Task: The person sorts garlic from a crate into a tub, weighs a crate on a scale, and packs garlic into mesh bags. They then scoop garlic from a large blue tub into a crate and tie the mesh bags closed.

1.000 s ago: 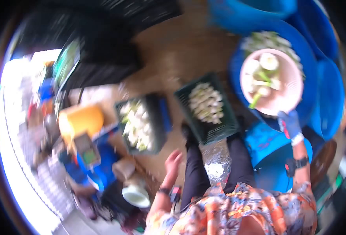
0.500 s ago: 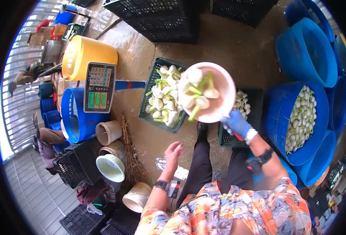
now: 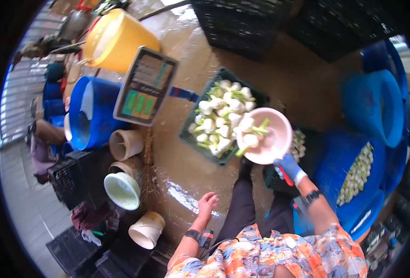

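Gloved in blue, my right hand [image 3: 288, 167] grips the rim of a pink basin [image 3: 276, 139], along with a red-handled tool [image 3: 286, 176]. The basin is tilted over the right edge of a green crate [image 3: 186, 134] heaped with white bulbs on green stems [image 3: 223, 118]. A few bulbs [image 3: 250, 139] lie at its left side, by the crate's heap. Bare and empty, my left hand [image 3: 208, 203] hovers below the crate with its fingers slightly apart. Behind the basin, a second dark crate [image 3: 272, 178] holds smaller white bulbs [image 3: 297, 146].
A scale display [image 3: 145, 87] stands left of the crate, near a yellow tub [image 3: 119, 41] and a blue barrel [image 3: 91, 111]. Blue tubs line the right side, one holding bulbs [image 3: 357, 173]. Black crates [image 3: 242, 23] are stacked ahead. A person [image 3: 42, 143] is at far left.
The view has turned and shifted. The pink basin holds fewer bulbs and is tipped toward the green crate, still in my right hand. My left hand stays empty.
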`<action>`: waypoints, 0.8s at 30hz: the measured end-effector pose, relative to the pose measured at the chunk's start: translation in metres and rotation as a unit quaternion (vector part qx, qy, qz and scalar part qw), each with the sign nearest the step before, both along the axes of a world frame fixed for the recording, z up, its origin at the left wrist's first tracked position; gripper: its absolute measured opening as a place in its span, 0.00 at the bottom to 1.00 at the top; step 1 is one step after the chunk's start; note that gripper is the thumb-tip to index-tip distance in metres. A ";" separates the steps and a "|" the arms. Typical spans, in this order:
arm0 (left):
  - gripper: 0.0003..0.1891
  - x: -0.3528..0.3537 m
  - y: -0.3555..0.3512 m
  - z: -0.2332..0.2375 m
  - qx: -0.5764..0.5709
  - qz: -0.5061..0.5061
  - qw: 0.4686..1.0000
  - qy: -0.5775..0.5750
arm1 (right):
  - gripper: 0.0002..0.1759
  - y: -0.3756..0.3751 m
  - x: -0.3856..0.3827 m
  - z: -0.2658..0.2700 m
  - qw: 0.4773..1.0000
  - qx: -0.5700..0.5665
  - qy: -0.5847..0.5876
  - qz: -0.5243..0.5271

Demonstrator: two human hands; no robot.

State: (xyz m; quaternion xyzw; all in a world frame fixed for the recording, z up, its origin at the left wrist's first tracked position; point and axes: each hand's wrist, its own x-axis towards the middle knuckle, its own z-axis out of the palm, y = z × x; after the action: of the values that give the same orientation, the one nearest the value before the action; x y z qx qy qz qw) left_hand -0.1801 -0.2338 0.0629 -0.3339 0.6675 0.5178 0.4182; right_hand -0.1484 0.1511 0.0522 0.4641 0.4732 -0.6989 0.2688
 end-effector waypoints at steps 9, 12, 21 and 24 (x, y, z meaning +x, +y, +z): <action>0.19 -0.024 -0.012 -0.013 0.000 -0.002 1.000 0.002 | 0.08 -0.002 0.050 0.033 0.997 0.010 0.016 -0.070; 0.19 -0.026 -0.017 -0.020 0.001 -0.009 1.000 -0.006 | 0.09 -0.001 0.064 0.044 0.995 0.016 0.017 -0.098; 0.18 -0.015 -0.015 -0.024 -0.016 -0.048 0.998 -0.029 | 0.11 0.002 0.104 0.050 0.980 0.031 0.032 -0.196; 0.17 -0.008 -0.011 -0.025 -0.031 -0.063 0.996 -0.047 | 0.09 0.001 0.100 0.053 0.984 0.052 -0.010 -0.171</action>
State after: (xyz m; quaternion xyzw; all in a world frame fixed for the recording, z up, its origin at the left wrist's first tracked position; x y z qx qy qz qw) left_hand -0.1885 -0.2445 0.0380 -0.3284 0.6824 0.4532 0.4702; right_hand -0.0485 0.1525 0.1048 0.5581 0.4201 -0.7044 0.1256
